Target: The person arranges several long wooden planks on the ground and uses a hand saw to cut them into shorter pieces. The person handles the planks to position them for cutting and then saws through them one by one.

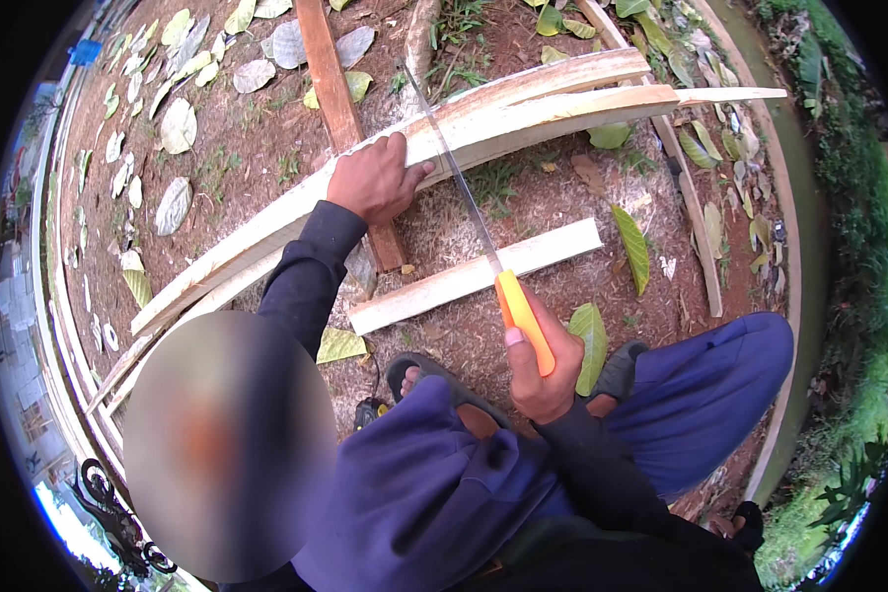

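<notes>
A long pale wooden beam runs from lower left to upper right across the ground. My left hand grips it from above, thumb and fingers closed around its edge just left of the saw. In my right hand is a handsaw, held by its yellow-orange handle, with the fingers wrapped round it. The thin blade points away from me and crosses the beam beside my left hand. How deep it sits in the wood, I cannot tell. Nearer to me, a short pale offcut lies on the ground below the blade.
Another pale plank lies along the beam's far side. A reddish-brown timber passes crosswise beneath, and a narrow strip supports the right end. Large leaves litter the soil. My sandalled feet are close by. A blurred oval hides the lower left.
</notes>
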Available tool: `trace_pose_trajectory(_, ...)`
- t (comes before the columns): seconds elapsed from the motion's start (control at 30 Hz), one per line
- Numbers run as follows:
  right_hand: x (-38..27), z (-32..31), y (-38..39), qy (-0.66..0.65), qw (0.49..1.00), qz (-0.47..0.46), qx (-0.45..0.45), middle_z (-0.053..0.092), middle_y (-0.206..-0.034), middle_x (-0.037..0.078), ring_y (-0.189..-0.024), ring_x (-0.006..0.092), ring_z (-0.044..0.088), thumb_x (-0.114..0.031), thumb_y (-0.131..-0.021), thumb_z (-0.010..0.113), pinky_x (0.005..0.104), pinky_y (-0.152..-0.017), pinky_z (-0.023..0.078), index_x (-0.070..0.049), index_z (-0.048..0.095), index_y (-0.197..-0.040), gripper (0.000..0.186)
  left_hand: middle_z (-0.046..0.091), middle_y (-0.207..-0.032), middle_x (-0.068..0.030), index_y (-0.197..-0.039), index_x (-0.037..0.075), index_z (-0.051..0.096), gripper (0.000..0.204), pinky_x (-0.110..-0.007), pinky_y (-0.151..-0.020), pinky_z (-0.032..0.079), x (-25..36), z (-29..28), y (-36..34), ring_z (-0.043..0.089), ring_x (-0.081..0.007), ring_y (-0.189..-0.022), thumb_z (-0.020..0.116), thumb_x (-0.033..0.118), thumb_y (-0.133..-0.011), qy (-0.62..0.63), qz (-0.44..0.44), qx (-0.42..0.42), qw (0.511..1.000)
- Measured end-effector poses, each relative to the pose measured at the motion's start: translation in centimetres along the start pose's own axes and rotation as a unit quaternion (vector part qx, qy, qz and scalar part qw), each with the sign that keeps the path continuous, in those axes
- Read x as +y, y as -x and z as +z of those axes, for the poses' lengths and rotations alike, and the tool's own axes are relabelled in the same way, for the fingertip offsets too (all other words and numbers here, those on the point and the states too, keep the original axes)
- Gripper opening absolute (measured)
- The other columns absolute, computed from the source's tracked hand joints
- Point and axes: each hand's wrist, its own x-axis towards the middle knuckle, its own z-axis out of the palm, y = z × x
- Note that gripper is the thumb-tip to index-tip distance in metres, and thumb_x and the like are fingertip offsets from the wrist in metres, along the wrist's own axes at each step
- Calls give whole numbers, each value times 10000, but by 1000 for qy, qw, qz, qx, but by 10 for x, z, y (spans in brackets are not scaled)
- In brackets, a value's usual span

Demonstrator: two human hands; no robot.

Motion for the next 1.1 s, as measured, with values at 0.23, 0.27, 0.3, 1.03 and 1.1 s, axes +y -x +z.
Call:
trace_pose_trajectory(0.23, 5, 4, -3, -10, 1000, 4, 14, 729, -1067, 288, -926, 334, 763, -144, -917, 650, 380, -795, 583, 128, 610, -1321, 488, 695, -915, -289, -1027, -6, 502, 544, -570, -784, 518, 0, -12, -7, 690, -480, -856, 454, 534, -1069, 11, -17, -66, 998)
trace_pose_trajectory(0.27, 6, 4, -4, -11, 1000, 13, 13, 732, -1043, 281, -899, 326, 764, -146, -918, 649, 376, -781, 581, 128, 612, -1319, 487, 696, -909, -287, -1036, -6, 505, 551, -572, -786, 517, -1, -12, -6, 691, -480, -849, 445, 540, -1071, 14, -17, -61, 998)
trace_pose_trajectory(0.3, 6, 3, -4, -5, 1000, 9, 9, 733, -1015, 268, -869, 306, 757, -143, -918, 646, 369, -765, 575, 127, 611, -1322, 487, 696, -890, -286, -1045, -17, 512, 572, -569, -780, 531, -2, -11, -6, 695, -478, -839, 433, 549, -1071, 15, -10, -61, 998)
trace_pose_trajectory(1.03, -2, 11, -22, -4, 999, -26, -26, 739, -1077, 265, -940, 280, 757, -136, -918, 626, 361, -813, 572, 119, 599, -1355, 506, 670, -1156, -235, -1286, -9, 544, 806, -516, -863, 550, -14, -14, 30, 696, -427, -1048, 774, 613, -827, -88, -39, 160, 982)
trace_pose_trajectory(1.1, 3, 10, -30, 3, 999, -34, -29, 742, -1068, 259, -929, 269, 757, -135, -919, 625, 354, -806, 571, 105, 604, -1359, 501, 671, -1141, -220, -1282, 5, 554, 790, -519, -871, 549, -1, 8, 37, 697, -421, -1048, 751, 631, -842, -35, -103, 165, 980)
